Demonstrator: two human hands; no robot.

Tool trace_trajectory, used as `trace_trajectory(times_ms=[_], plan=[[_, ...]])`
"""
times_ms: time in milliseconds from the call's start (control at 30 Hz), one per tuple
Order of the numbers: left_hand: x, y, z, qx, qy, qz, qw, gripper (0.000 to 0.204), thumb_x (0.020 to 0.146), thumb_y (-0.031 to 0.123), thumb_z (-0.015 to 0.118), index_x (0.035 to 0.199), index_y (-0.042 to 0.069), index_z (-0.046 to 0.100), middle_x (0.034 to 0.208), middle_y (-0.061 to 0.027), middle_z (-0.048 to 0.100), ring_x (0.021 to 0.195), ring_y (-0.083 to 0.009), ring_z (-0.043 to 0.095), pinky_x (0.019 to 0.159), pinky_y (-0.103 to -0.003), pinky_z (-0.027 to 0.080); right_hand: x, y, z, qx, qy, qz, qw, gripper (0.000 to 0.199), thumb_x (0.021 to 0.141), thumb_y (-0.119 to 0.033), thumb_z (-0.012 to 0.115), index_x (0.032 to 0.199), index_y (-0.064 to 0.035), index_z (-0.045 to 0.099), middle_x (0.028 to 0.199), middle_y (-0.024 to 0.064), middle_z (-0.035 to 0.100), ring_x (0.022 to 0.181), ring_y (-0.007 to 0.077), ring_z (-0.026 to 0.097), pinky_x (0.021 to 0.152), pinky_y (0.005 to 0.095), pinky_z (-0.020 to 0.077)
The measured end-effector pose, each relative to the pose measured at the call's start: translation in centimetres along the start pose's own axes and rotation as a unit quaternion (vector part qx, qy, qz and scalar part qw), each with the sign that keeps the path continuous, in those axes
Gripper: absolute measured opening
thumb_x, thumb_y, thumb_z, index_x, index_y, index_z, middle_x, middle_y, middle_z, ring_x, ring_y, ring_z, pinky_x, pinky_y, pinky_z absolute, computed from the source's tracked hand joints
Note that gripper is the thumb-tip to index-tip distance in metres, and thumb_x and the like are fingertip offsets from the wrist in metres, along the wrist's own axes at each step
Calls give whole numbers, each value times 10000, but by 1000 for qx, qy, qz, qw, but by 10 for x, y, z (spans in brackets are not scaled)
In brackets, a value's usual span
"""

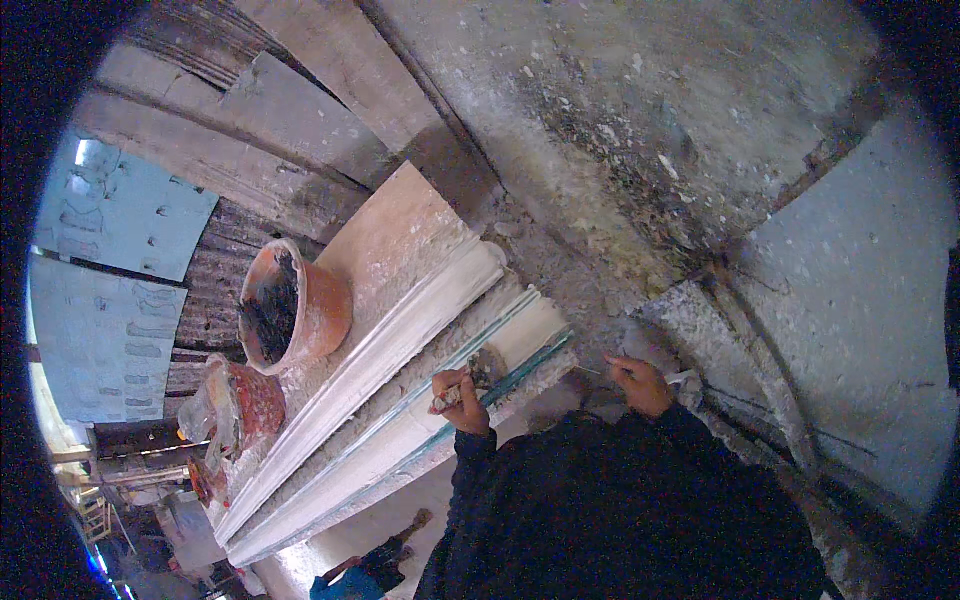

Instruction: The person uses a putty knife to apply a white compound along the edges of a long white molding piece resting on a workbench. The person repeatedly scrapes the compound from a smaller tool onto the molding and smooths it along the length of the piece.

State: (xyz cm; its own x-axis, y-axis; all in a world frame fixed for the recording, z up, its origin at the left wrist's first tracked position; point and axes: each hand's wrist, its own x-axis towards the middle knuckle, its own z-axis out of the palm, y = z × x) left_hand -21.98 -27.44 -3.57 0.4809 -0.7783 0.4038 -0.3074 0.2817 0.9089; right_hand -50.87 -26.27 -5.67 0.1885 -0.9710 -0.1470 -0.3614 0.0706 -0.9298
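Room: a stained wall (pixel 640 130) is seen beyond the fingers; a plaster-smeared bench (pixel 395 215) is spread ahead and to their left.
Containers: a red tub (pixel 262 398) and an orange bucket (pixel 325 312) are stood well left of all fingers.
Strips: a ridged white strip (pixel 372 368) is laid left of the left fingers, a teal-edged strip (pixel 522 335) beneath them.
Left hand (pixel 462 400): fingers curled round a pale lump (pixel 446 401); a grey clump (pixel 487 368) is seen just beyond, grip on it unclear.
Right hand (pixel 640 386): fingers closed on a thin tool (pixel 588 371), near the teal-edged strip's end.
Risk: surface could be scored if pressed unevenly, or the edge chipped if knocked by the tool.
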Motion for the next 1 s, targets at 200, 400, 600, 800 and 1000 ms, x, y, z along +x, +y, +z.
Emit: trace_trajectory(times_ms=[200,400,600,800,1000], plan=[[1,7,4,15,-21,-44,999,61,752,48,546,746,28,489,761,-61,476,702,-159,458,667,-307,385,25,-7,-1,25,-8,17,1000,328,871,-222,515,1159,-67,543,855,91,631,540,114,538,511,265,439],[-4,8,8,-9,-2,-30,1000,74,770,71,541,734,23,497,744,-54,452,699,-154,452,662,-298,381,21,-22,-7,97,-63,182,976,324,866,-220,527,1154,-73,550,752,36,592,418,90,477,385,256,389],[-1,-2,3,27,-18,-25,999,77,752,46,553,716,29,487,722,-46,446,690,-147,441,664,-300,373,42,24,-6,70,-70,72,992,330,876,-263,508,1150,-85,557,679,14,550,403,93,457,387,259,389],[0,11,11,-12,-1,-24,1000,75,750,27,539,719,32,471,715,-43,457,685,-140,444,663,-289,378,28,-15,-20,94,-105,188,972,326,869,-237,530,1143,-63,557,733,14,566,416,68,475,370,243,390],[4,13,8,32,-18,-39,999,94,758,36,538,705,34,460,691,-39,448,662,-144,447,630,-294,377,13,-29,-29,47,-93,103,989,331,881,-327,490,1140,-140,575,597,22,537,461,121,491,473,285,439]])
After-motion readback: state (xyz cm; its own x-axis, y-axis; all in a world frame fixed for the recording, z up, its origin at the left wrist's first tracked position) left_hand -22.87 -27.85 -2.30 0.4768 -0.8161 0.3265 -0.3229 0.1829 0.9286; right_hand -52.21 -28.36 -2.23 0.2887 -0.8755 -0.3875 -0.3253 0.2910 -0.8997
